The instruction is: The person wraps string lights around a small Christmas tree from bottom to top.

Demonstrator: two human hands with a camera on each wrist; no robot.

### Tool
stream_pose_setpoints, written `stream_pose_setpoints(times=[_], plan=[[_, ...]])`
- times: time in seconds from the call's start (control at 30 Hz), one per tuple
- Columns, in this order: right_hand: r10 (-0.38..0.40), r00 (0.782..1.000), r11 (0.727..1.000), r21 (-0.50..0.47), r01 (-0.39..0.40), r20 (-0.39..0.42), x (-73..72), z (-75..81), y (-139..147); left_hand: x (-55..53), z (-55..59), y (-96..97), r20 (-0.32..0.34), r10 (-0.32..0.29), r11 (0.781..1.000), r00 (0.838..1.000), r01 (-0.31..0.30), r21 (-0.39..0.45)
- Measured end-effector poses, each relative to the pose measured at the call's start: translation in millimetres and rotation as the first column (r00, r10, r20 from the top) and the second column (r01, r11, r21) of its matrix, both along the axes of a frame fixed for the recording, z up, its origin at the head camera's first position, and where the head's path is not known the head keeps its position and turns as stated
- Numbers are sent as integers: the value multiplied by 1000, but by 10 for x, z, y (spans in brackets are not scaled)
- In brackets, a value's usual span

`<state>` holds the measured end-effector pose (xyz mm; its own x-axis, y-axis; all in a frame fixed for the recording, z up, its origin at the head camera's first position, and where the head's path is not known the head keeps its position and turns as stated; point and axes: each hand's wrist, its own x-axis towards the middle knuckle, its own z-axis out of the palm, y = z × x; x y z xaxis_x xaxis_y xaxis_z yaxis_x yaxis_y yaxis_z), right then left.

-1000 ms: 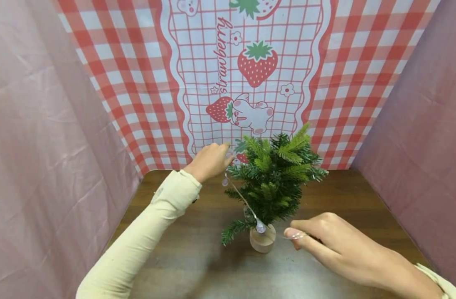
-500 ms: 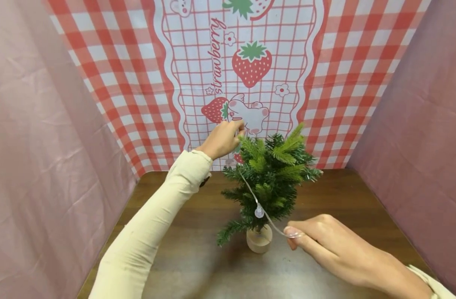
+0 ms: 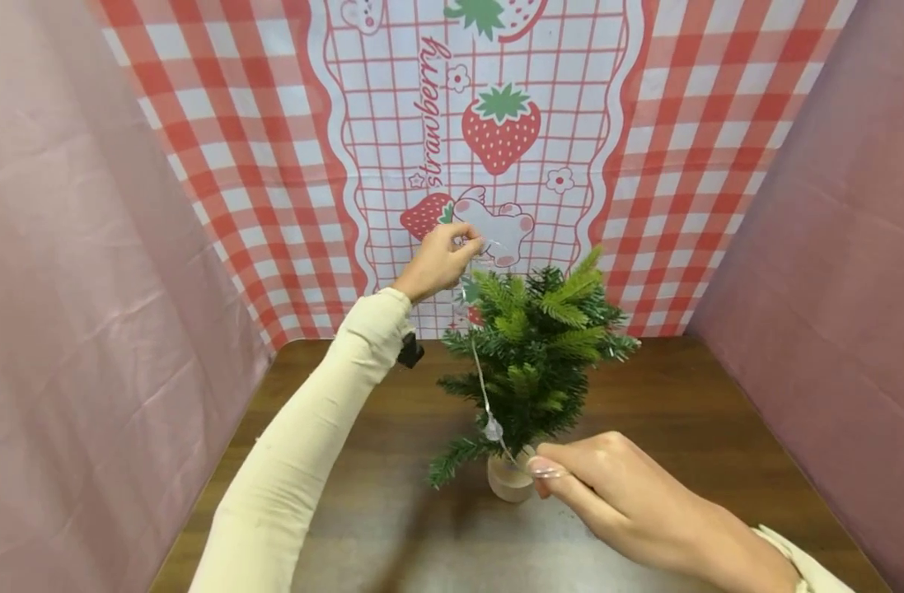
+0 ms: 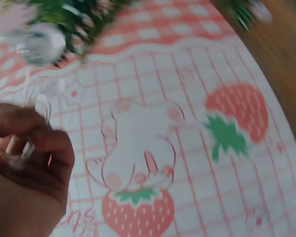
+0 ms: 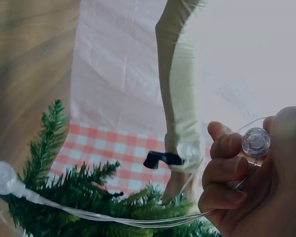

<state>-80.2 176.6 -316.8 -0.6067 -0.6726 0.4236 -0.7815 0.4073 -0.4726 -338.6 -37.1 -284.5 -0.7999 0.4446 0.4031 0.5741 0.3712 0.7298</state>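
A small artificial Christmas tree [image 3: 540,346] stands upright on a round wooden base [image 3: 509,479]. A string light with clear round bulbs runs down its left side between both hands; one bulb [image 3: 493,428] hangs before the lower branches. Raised beside the treetop, my left hand [image 3: 440,262] pinches part of the string light between thumb and fingers. Its wrist view catches a blurred clear bulb [image 4: 43,44] above the curled fingers. In front of the base, my right hand [image 3: 629,498] grips the wire. Another bulb [image 5: 256,142] sits against its curled fingers in the right wrist view.
The brown wooden table [image 3: 333,511] lies under the tree. Behind it hangs a red-and-white checked cloth [image 3: 259,165] with strawberry prints, and pink curtains [image 3: 88,288] flank both sides. A black wrist device [image 3: 410,352] shows at the left cuff.
My left hand has risen from beside the middle branches to beside the treetop, drawing the string light up. The right hand has shifted left, in front of the base, still gripping the wire.
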Motion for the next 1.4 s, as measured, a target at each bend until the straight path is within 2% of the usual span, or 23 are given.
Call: stream_pose_setpoints(times=[0.07,0.13,0.3,0.4,0.5,0.63,0.73,0.83,0.93,1.07,1.2,1.4], plan=[[6,1000,1000,0,-6,7,5,-19,-18,5,15,57,84,-90,996,992,88,32],[7,1000,1000,1,-7,6,6,-33,-34,7,21,104,130,-118,993,984,117,20],[17,1000,1000,-1,-17,19,-14,-45,-81,-51,-18,72,161,-26,996,987,39,-79],[14,999,1000,4,-14,34,-16,-33,-88,-86,-93,-96,189,13,994,982,8,-112],[4,999,1000,2,-5,41,1,-27,-52,-62,-178,-327,219,41,993,975,-15,-121],[-9,999,1000,2,9,44,12,-37,-10,42,-262,-657,249,72,993,966,-47,-109],[2,1000,1000,18,-2,22,5,-78,-31,122,-350,-859,245,83,994,966,-62,-92],[32,998,999,35,-33,47,7,-140,-80,197,-481,-1013,228,97,993,969,-77,-93],[71,991,996,43,-77,118,19,-208,-119,280,-626,-1142,221,112,991,969,-93,-95],[96,970,993,46,-109,222,31,-278,-115,406,-766,-1301,248,109,994,963,-99,-49],[97,952,992,48,-116,292,39,-330,-53,524,-834,-1438,271,93,995,958,-101,14],[150,932,988,-7,-157,330,52,-447,96,757,-863,-1587,271,88,989,958,-116,89]])
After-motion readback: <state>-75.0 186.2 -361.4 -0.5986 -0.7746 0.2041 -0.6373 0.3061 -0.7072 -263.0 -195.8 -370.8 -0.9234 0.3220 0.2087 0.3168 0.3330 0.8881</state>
